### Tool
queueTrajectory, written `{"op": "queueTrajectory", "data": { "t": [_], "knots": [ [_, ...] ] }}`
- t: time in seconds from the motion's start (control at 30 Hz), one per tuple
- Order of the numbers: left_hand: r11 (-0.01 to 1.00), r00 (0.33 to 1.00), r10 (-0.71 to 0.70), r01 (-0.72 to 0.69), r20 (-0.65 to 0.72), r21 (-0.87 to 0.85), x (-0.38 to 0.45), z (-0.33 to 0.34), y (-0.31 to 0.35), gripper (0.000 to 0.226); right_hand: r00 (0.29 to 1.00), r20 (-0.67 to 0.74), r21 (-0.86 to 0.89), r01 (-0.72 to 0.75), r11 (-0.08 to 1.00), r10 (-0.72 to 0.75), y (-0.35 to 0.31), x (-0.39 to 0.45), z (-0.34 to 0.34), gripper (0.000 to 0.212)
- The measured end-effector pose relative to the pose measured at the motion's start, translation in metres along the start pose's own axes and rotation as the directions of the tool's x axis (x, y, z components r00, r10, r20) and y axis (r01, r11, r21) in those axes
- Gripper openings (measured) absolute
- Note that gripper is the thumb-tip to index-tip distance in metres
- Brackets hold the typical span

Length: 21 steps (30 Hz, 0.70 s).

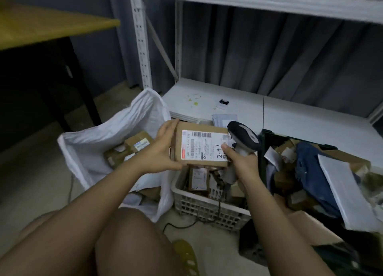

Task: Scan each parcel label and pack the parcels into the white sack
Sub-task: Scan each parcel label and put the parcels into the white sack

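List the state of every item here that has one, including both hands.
Brown cardboard parcel: held up, label facing the camera.
Left hand: gripping the parcel's left side.
Right hand: gripping the grey handheld scanner, thumb on the label.
White sack: open, parcels inside.
White plastic crate: holding parcels.
Dark bin: full of parcels and mailer bags.

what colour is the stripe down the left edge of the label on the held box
Red, on the white label of the brown box; head view.
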State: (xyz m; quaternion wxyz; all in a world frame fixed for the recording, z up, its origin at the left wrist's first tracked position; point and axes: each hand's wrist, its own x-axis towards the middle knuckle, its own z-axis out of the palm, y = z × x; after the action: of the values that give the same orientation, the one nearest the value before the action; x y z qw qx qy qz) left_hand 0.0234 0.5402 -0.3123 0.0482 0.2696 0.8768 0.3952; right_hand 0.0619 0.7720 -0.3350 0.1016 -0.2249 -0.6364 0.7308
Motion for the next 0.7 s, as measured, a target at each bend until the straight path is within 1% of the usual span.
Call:
{"op": "queueTrajectory", "data": {
  "t": [0.03,0.07,0.1,0.17,0.2,0.27,0.33,0.4,0.47,0.53,0.6,0.7],
  "knots": [
    [0.992,0.998,-0.012,0.005,-0.056,-0.124,-0.01,-0.007,0.004,0.107,1.0,-0.018,0.009,0.006,1.0,-0.006,-0.003,-0.011,0.007,0.065],
    [0.973,0.993,-0.043,0.017,-0.11,-0.228,-0.018,-0.012,0.007,0.098,1.0,-0.028,0.004,0.012,1.0,-0.012,-0.005,-0.019,0.013,0.08],
    [0.952,0.983,-0.082,0.028,-0.164,-0.306,-0.025,-0.018,0.01,0.087,0.999,-0.036,0.021,0.007,1.0,-0.006,-0.009,-0.026,0.019,0.08],
    [0.924,0.95,-0.124,0.006,-0.286,-0.381,-0.034,-0.029,0.015,0.063,0.999,-0.035,0.076,-0.037,0.996,0.04,-0.016,-0.034,0.032,0.059],
    [0.922,0.937,-0.123,-0.013,-0.326,-0.386,-0.036,-0.034,0.016,0.056,0.998,-0.026,0.068,-0.052,0.996,0.054,-0.018,-0.035,0.038,0.052],
    [0.92,0.934,-0.133,-0.008,-0.331,-0.391,-0.039,-0.043,0.015,0.055,0.999,-0.025,0.031,-0.035,0.999,0.035,-0.019,-0.04,0.052,0.048],
    [0.9,0.935,-0.195,0.051,-0.296,-0.432,-0.041,-0.05,0.02,0.051,1.0,-0.026,0.04,-0.01,0.999,0.011,-0.019,-0.043,0.067,0.047],
    [0.862,0.919,-0.275,0.106,-0.282,-0.495,-0.043,-0.055,0.023,0.043,1.0,-0.019,0.042,-0.009,0.999,0.01,-0.018,-0.045,0.081,0.047],
    [0.795,0.889,-0.345,0.106,-0.302,-0.597,-0.042,-0.06,0.018,0.046,1.0,-0.002,0.008,0.01,1.0,-0.01,-0.015,-0.045,0.089,0.045],
    [0.738,0.851,-0.403,0.086,-0.335,-0.67,-0.043,-0.066,0.013,0.043,1.0,0.026,-0.044,0.015,0.999,-0.013,-0.014,-0.043,0.094,0.046],
    [0.725,0.805,-0.461,0.098,-0.374,-0.682,-0.042,-0.073,0.005,0.047,0.996,0.088,-0.079,0.03,0.996,-0.023,-0.015,-0.038,0.097,0.037],
    [0.74,0.753,-0.531,0.189,-0.389,-0.646,-0.037,-0.088,-0.007,0.064,0.975,0.209,-0.135,0.101,0.986,-0.072,-0.023,-0.038,0.098,0.016]
  ]
}}
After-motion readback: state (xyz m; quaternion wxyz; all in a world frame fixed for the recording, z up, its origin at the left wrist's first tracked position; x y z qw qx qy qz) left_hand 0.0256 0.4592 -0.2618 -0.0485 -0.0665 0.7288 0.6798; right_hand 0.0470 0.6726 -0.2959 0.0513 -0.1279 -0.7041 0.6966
